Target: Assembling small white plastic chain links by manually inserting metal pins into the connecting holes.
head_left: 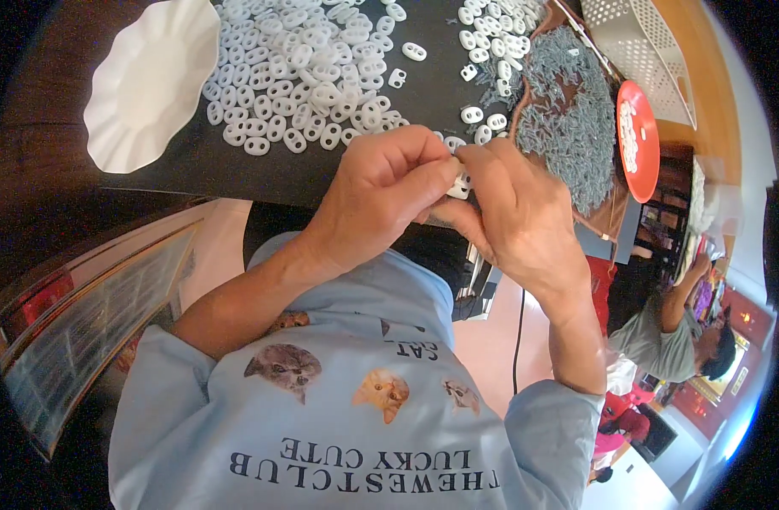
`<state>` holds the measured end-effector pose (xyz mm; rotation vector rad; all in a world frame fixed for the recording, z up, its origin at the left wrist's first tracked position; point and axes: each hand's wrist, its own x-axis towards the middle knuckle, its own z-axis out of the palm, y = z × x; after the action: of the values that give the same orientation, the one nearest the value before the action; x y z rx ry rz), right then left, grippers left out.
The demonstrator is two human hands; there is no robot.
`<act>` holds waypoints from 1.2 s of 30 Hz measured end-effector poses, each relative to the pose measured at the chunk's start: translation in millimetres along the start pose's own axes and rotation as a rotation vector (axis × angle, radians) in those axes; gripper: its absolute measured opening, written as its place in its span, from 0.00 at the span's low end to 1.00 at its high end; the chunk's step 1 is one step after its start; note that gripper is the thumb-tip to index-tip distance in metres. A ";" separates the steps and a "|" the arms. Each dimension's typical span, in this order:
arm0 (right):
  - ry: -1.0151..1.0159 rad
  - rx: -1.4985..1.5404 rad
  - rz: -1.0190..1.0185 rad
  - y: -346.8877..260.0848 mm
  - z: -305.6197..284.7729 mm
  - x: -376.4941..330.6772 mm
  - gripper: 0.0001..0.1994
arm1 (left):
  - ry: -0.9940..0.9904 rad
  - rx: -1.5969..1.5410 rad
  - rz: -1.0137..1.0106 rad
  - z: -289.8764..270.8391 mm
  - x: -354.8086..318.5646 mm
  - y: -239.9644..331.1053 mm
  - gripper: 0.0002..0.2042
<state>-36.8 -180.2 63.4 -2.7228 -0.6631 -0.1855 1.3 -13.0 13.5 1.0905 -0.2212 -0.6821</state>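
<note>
Both my hands meet at the table's near edge over one small white plastic two-holed piece [460, 184]. My right hand [525, 212] grips that piece between thumb and fingers. My left hand [385, 187] is closed in a pinch, its thumb and index fingertips at the top of the piece; whatever they hold is hidden. Just beyond lies a big heap of similar white two-holed pieces [300, 85]. A smaller group of white pieces [483, 38] lies further right, beside a pile of small grey slivers [568, 110].
A white scalloped dish [152, 89] stands at the left of the dark table [445, 89]. On the right are a red plate [653, 144] with small white bits and a white perforated basket [653, 51]. Another person [674, 340] sits further off at the right.
</note>
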 end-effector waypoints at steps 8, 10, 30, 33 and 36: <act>-0.085 -0.018 -0.037 9.6 4.3 -5.2 0.14 | -0.027 0.109 0.018 0.3 1.3 -0.7 0.08; -0.122 -0.002 -0.028 11.5 7.4 -6.4 0.14 | -0.039 0.126 0.018 0.3 1.1 -2.0 0.08; -0.033 0.263 0.014 18.6 1.5 -20.8 0.10 | -0.055 0.302 0.164 -3.1 -0.1 -13.6 0.08; 0.014 0.340 0.076 16.5 3.6 -24.5 0.08 | -0.061 0.262 0.132 -1.2 -1.8 -11.3 0.08; -0.046 0.520 0.214 10.9 2.2 -23.3 0.07 | -0.072 0.216 0.092 -1.9 -3.1 -10.0 0.09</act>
<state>-52.2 -198.4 53.5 -2.2749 -0.3611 0.0913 -4.1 -12.5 4.4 1.2545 -0.4118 -0.6249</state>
